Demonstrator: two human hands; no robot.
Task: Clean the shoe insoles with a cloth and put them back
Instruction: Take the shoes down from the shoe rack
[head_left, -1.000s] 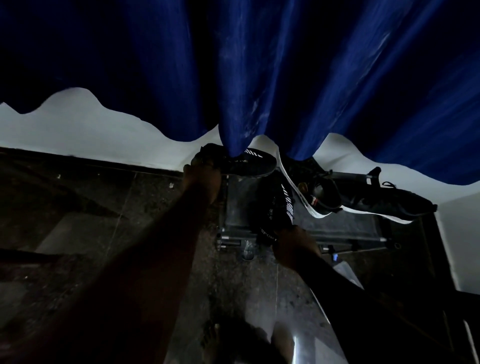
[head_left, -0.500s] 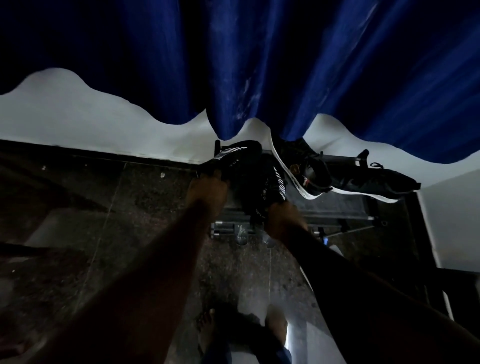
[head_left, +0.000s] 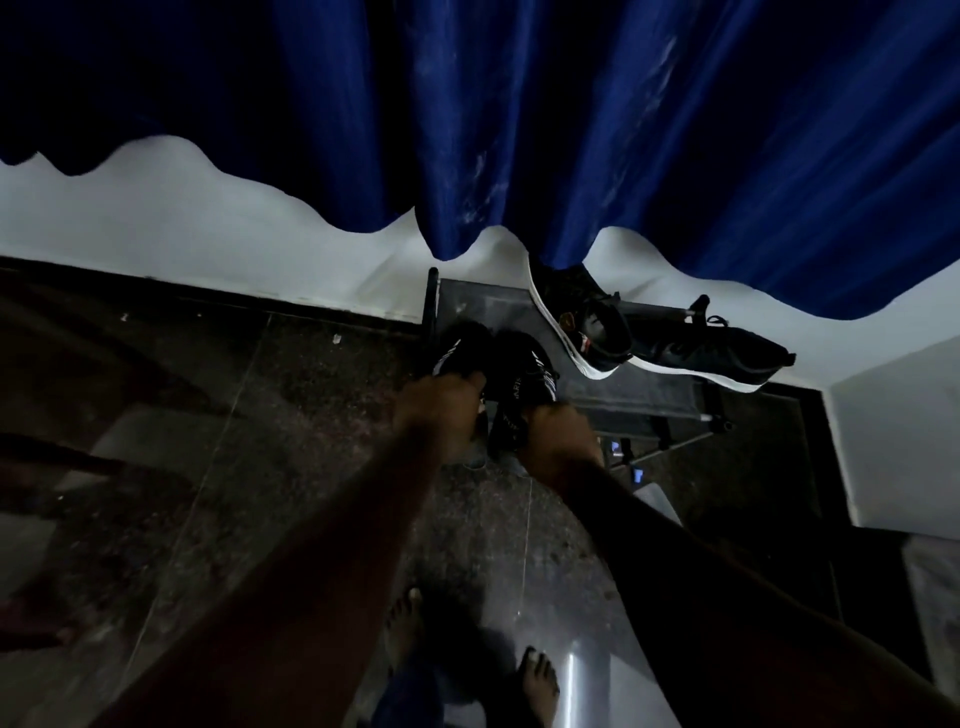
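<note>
Two black shoes with white stripes hang side by side at the front edge of a low dark shoe rack (head_left: 639, 405). My left hand (head_left: 439, 410) grips the heel of the left striped shoe (head_left: 460, 351). My right hand (head_left: 558, 441) grips the heel of the right striped shoe (head_left: 524, 374). Both shoes point away from me, toes toward the wall. No insole and no cloth shows in this dim view.
Another pair of black sneakers with white soles (head_left: 711, 356) lies on the rack to the right. A blue curtain (head_left: 519, 130) hangs above, over a white wall. My bare feet (head_left: 540, 686) stand on the dark tiled floor (head_left: 208, 467). A white wall corner juts out at right.
The left striped shoe has come from the rack's back left forward beside the other. Both hands have drawn the pair to the rack's front edge, and the view has tilted down.
</note>
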